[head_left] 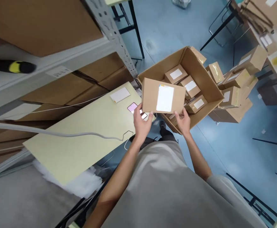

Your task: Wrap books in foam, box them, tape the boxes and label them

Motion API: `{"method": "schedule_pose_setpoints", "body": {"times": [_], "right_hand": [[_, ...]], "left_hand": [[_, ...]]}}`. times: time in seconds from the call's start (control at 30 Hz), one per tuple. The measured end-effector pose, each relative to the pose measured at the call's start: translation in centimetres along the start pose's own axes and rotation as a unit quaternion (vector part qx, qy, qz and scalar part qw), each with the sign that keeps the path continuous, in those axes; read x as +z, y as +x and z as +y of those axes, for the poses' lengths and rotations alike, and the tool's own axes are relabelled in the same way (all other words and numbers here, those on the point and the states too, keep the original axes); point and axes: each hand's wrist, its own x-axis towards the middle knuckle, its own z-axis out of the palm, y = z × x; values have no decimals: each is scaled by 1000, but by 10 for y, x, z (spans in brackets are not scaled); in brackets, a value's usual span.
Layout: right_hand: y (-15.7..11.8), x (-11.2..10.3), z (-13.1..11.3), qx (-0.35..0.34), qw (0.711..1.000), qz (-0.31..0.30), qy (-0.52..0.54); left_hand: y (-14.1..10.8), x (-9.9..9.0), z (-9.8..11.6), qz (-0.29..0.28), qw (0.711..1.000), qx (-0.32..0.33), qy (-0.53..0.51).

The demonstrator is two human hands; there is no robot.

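Observation:
Between my two hands is a brown cardboard box (150, 95) with a white label (165, 98) on its upper face. My left hand (142, 122) grips its near left corner, thumb on top. At the near right corner, my right hand (183, 121) is closed on the same box. Below and beyond it stands a large open carton (203, 76), holding several smaller labelled boxes (176, 74). The held box hides part of that carton's left side. Just left of my left hand, a phone (132, 107) lies on the pale table, partly covered by my fingers.
The pale table (81, 148) has a white card (119, 94) and a grey cable (88, 135) across it. A metal shelf (81, 60) with cartons rises at the left, bearing a black-and-yellow tool (12, 66). Stacked boxes (240, 79) sit on the blue floor (224, 142) to the right.

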Motion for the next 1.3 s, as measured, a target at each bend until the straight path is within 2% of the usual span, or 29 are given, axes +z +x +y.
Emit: {"method": "schedule_pose_setpoints", "body": {"times": [0.1,0.2,0.3,0.43,0.53,0.63,0.8,0.87,0.93,1.03,1.13,1.3], "right_hand": [[21,-45,32,37,998,40,-17],[28,-74,61,78,994,66,-39],[30,-88,82,108,991,65,-47],[51,-90,98,103,992,26,-67],[94,-78,99,73,993,-14,-94],[158,-51,92,11,993,-68,-97],[278,20,82,-92,977,-170,-85],[315,50,86,-112,972,-190,-82],[338,74,95,-92,971,-202,-94],[344,92,115,-26,969,-219,-114],[328,90,137,27,964,-219,-149],[297,69,168,94,953,-182,-224]], "left_hand": [[9,61,8,-74,997,-7,-3],[18,106,3,-156,987,-29,14],[26,136,-8,-200,978,-47,39],[38,155,-25,-190,977,-77,63],[54,154,-35,-153,980,-99,80],[82,146,-43,-107,978,-136,118],[147,136,-64,-34,970,-188,149],[171,135,-77,-18,971,-197,138],[187,136,-89,1,971,-201,129],[189,141,-99,-13,972,-188,137],[171,149,-100,-84,962,-189,178],[144,175,-105,-200,907,-316,193]]}}
